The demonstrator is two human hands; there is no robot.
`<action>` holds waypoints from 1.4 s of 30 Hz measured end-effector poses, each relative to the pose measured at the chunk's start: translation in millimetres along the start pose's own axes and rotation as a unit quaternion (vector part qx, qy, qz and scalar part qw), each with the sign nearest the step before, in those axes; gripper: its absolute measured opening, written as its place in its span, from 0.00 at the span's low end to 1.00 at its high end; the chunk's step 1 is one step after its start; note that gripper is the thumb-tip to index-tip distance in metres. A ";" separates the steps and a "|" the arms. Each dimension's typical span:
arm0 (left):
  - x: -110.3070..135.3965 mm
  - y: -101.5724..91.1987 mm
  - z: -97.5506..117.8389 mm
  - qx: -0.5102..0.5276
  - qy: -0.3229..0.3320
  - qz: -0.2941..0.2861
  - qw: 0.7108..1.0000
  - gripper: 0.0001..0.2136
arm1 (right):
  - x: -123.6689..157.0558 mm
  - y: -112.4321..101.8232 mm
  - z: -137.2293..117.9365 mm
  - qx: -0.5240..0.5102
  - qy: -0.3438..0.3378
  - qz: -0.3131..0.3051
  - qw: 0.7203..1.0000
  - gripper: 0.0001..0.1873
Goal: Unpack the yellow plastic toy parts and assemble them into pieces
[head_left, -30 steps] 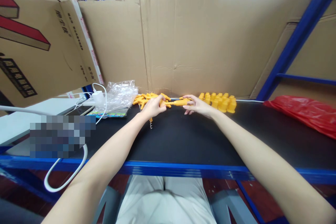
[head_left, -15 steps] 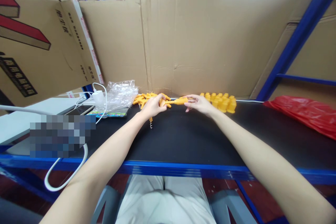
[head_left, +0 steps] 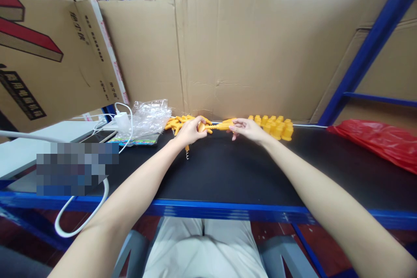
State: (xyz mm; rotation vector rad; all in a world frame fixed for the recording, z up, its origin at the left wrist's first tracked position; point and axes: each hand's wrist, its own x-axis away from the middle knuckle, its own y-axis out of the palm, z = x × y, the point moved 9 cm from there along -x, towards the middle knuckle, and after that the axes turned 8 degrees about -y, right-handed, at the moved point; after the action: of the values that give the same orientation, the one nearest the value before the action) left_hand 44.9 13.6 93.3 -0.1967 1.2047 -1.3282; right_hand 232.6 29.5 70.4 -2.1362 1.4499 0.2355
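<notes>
My left hand [head_left: 191, 131] is closed, pinching the round left end of a yellow plastic piece with a ribbed stem [head_left: 211, 127]. At its wider right end, the fingers of my right hand [head_left: 246, 130] are closed around it. The piece lies roughly level between both hands, low over the black tabletop. Behind and left of my left hand is a pile of similar yellow plastic parts [head_left: 178, 122], partly hidden by that hand. A metal spiral [head_left: 187, 155] sticks out from one part below the pile. Several yellow knobbed caps [head_left: 276, 128] stand grouped just beyond my right hand.
Clear plastic wrapping [head_left: 148, 117] lies left of the pile, near a white charger [head_left: 121, 122] with looping cables. A red plastic bag [head_left: 378, 141] rests at the right. Cardboard [head_left: 260, 52] walls the back, and a blue metal rail [head_left: 228, 210] edges the black table [head_left: 221, 173].
My right hand's fingers have shifted slightly on the wider end of the yellow piece. My left hand has stayed practically still.
</notes>
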 end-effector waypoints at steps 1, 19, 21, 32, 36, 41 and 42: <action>-0.6 -1.8 -0.1 0.010 -0.010 0.003 1.000 0.12 | -0.9 0.1 -0.7 0.003 -0.005 0.004 1.000 0.24; 4.6 4.7 7.8 0.107 -0.065 -0.027 0.992 0.10 | 0.3 -4.8 -22.7 0.335 -0.127 0.191 0.914 0.27; 5.5 5.1 9.9 0.096 -0.060 -0.014 0.993 0.10 | 1.2 -6.7 -24.2 0.349 -0.125 0.193 0.909 0.27; 2.7 1.9 7.2 0.093 -0.054 -0.017 0.994 0.11 | 1.2 2.6 -30.6 0.394 -0.157 0.101 0.900 0.20; 1.1 1.4 0.8 0.073 -0.053 -0.017 0.996 0.11 | 5.3 23.0 -41.2 0.447 -0.268 0.000 0.853 0.17; 0.2 3.6 -2.1 0.059 -0.051 -0.027 0.997 0.11 | 5.1 34.0 -43.9 0.552 -0.306 -0.023 0.776 0.12; 0.1 4.3 -2.4 0.057 -0.049 -0.030 0.997 0.11 | 5.0 35.6 -44.6 0.560 -0.308 -0.025 0.769 0.12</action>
State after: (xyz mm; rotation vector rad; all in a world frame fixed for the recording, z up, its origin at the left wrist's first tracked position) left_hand 45.8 16.1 89.2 -0.2156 1.0445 -1.4179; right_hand 195.7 -7.6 93.6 -0.9467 0.7660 0.0078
